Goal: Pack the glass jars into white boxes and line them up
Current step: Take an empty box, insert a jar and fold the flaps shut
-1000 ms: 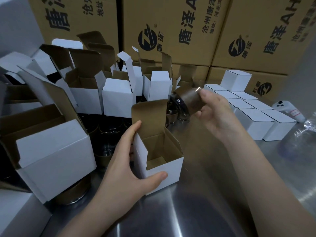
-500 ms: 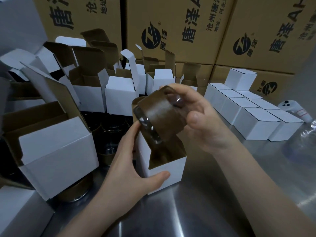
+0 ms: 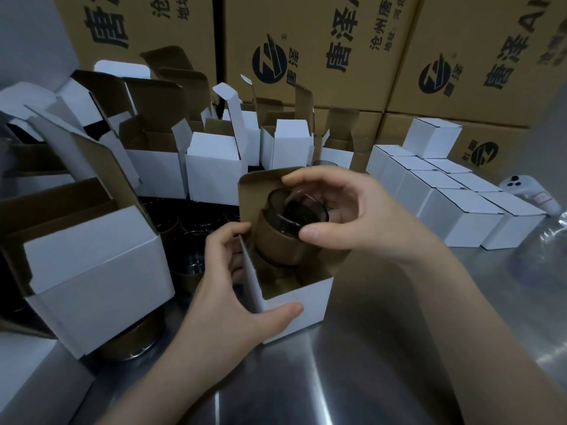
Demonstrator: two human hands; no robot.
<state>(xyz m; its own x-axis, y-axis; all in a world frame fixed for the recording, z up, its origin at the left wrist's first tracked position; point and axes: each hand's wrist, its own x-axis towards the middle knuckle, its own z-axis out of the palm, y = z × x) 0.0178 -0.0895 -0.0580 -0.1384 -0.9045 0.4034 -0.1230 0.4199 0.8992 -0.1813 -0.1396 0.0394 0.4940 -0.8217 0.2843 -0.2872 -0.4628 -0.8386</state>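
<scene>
The glass jar [image 3: 283, 228] is being gripped by the right hand [image 3: 346, 210] — tilted, halfway inside the open white box [image 3: 302, 299], which is being clasped by the left hand [image 3: 233, 299].

left hand [image 3: 221, 289]: fingers clasped, thumb forward | right hand [image 3: 346, 210]: fingers curled, gripping

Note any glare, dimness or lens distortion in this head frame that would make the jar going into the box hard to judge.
Head view: dim overall; bright glare streaks on the steel table; wide-angle bending tilts the brown cartons at the edges; the glass jar in the right hand is dark with faint rim reflections; the open white box and left hand stay sharp.
</scene>
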